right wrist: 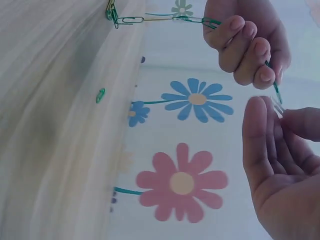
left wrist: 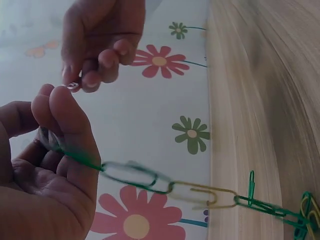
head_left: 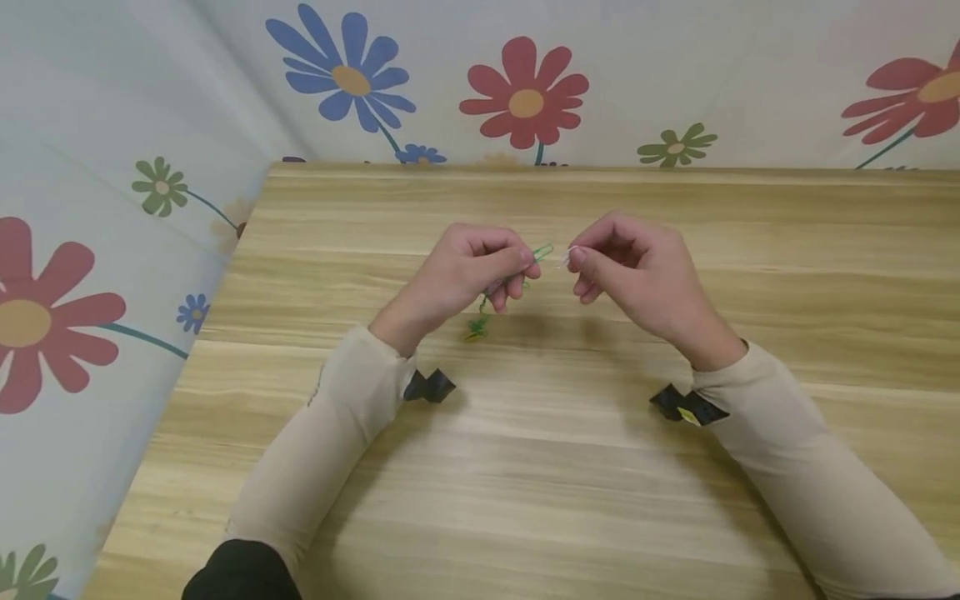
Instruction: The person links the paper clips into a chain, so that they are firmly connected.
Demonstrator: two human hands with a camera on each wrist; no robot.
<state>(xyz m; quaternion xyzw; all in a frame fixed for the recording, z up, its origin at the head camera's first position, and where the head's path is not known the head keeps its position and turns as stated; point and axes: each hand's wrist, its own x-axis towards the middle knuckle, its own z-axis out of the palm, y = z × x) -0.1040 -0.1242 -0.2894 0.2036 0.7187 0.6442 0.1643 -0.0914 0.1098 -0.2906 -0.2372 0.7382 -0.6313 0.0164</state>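
Note:
My left hand [head_left: 480, 267] grips a chain of linked paper clips, and a green paper clip [head_left: 543, 252] sticks out past its thumb and fingertip. From beneath that hand the chain [head_left: 477, 325] hangs toward the table. In the left wrist view it runs through green clips and a yellow clip [left wrist: 227, 205] to a tangled bunch [left wrist: 303, 220]. My right hand [head_left: 637, 267] pinches a white paper clip [right wrist: 277, 105] between thumb and forefinger. Its tip is close to the end of the green clip, with a small gap between them in the head view.
A loose green clip [right wrist: 100, 95] lies on the wooden table [head_left: 525, 500]. Flower-patterned cloth [head_left: 435, 50] stands behind the table's far edge and along its left side. Dark wrist mounts [head_left: 429, 386] stick out from both sleeves.

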